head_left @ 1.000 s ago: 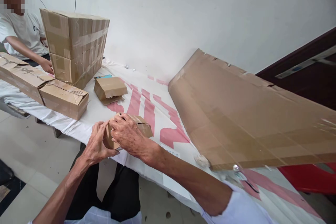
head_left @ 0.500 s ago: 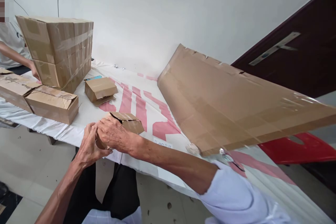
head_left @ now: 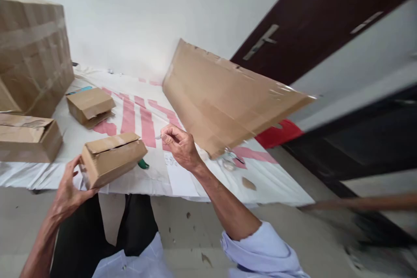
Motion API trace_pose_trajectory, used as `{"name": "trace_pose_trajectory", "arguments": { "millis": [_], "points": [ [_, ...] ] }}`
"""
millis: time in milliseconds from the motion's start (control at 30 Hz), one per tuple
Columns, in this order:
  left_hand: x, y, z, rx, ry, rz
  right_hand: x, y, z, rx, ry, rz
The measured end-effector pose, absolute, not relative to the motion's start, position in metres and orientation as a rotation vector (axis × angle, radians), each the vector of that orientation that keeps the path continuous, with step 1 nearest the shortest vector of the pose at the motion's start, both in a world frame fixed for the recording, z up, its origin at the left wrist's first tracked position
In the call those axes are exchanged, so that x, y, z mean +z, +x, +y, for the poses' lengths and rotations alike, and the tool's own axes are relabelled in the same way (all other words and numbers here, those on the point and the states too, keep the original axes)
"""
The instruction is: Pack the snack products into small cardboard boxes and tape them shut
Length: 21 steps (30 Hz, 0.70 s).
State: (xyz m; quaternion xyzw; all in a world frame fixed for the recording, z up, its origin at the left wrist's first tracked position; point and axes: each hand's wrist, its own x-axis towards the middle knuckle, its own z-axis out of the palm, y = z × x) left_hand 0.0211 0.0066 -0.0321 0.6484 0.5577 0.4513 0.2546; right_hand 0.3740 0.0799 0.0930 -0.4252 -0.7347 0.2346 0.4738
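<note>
My left hand (head_left: 70, 189) grips the near left end of a small cardboard box (head_left: 114, 158), which sits tilted near the table's front edge. A dark gap runs along the flap on its top. My right hand (head_left: 179, 145) is raised to the right of the box, apart from it, thumb and fingers pinched together. A tiny pale bit shows at its fingertips, too small to name. By the box's right end lies a green curved object (head_left: 143, 164), partly hidden. A white paper sheet with marks (head_left: 180, 180) lies below my right hand.
Another small box (head_left: 91, 104) rests farther back. At left stand a long low box (head_left: 29, 139) and a tall taped carton stack (head_left: 35, 52). A large cardboard sheet (head_left: 221, 95) leans at right, with a clear shiny item (head_left: 229, 160) below it. A red seat (head_left: 280, 134) is beyond.
My right hand has left the box and moved right, pinched. My left hand has shifted to the box's left end, and the box shows more fully. The view has swung right.
</note>
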Motion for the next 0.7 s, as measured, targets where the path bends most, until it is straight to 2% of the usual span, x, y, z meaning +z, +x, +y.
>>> {"name": "trace_pose_trajectory", "arguments": {
  "millis": [167, 300, 700],
  "points": [
    [-0.041, 0.0, 0.013, 1.107, 1.658, 1.531, 0.0, 0.469, 0.066, 0.384, -1.479, -1.673],
    [-0.031, 0.002, 0.013, 1.258, 1.616, 1.44, -0.055, 0.505, 0.059, 0.257, -1.587, -1.656],
    [-0.001, 0.011, 0.022, 1.356, 1.365, 1.492, -0.116, 0.533, 0.08, 0.032, -1.598, -1.809]
  ]
}}
